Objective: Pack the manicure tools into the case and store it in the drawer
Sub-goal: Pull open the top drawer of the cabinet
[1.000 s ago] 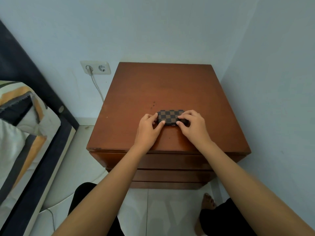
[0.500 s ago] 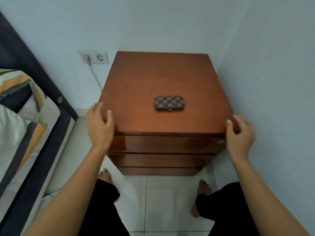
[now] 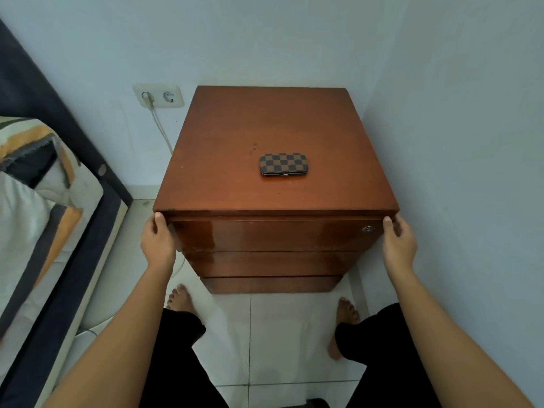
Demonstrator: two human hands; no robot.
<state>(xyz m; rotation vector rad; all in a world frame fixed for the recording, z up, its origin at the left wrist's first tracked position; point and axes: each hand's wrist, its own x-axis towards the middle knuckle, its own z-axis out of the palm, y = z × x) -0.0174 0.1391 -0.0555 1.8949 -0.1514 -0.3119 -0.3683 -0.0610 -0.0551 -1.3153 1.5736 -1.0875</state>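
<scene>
The brown checkered manicure case lies closed on top of the wooden nightstand, slightly right of centre, with no hand on it. My left hand grips the left end of the top drawer front. At the drawer's right end, beside a small round keyhole, my right hand holds the front the same way. The drawer front sits nearly flush under the top. No loose tools are visible.
Two lower drawers sit below the top one. A wall stands close on the right, a bed with striped bedding on the left. A wall socket with a plugged cable is behind. My bare feet rest on the white tiled floor.
Both hands let go of the case, moved apart and down, and took hold of the two ends of the top drawer front. The case stayed on the nightstand top.
</scene>
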